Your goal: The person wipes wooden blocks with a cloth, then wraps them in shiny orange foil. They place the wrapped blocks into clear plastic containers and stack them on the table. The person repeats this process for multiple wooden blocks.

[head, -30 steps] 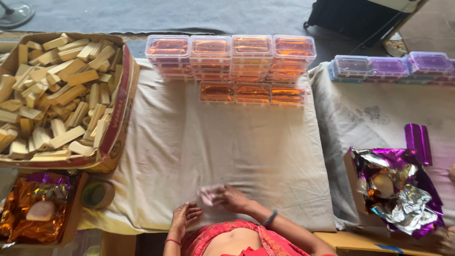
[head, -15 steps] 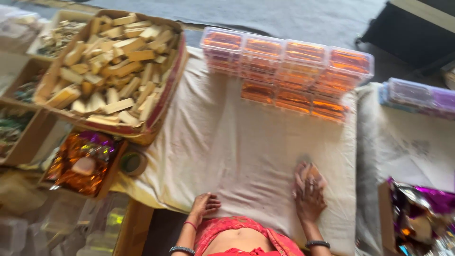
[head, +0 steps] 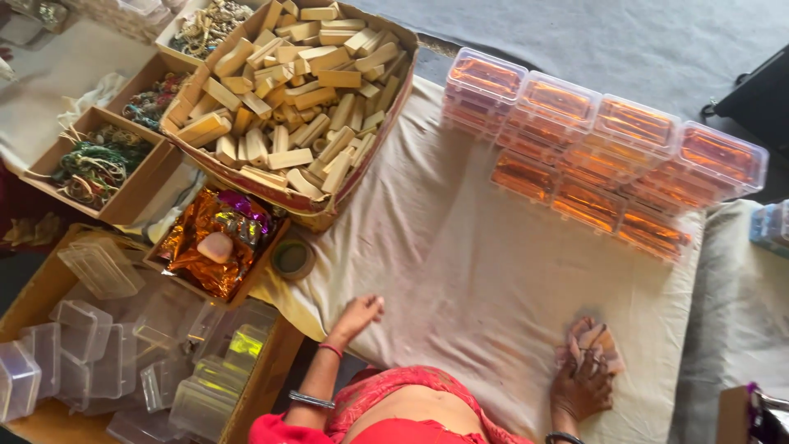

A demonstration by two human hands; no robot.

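Wrapped bar [head: 588, 344], pale under clear film, pinned flat beneath right hand [head: 582, 380] on cloth-covered table [head: 493, 279]; fingers spread over it, pressing rather than gripping. Left hand [head: 359, 315] resting open on cloth near table edge, holding nothing. Judging by layout, well along: rows of clear lidded boxes with orange contents [head: 604, 152] stacked far ahead of right hand. Plenty left, though: cardboard carton of bare wooden-coloured bars [head: 288, 90] heaped ahead of left hand. Nearer that hand, green tape roll [head: 292, 257] and tray of orange foil [head: 215, 247]; lower left, empty clear boxes [head: 90, 353].
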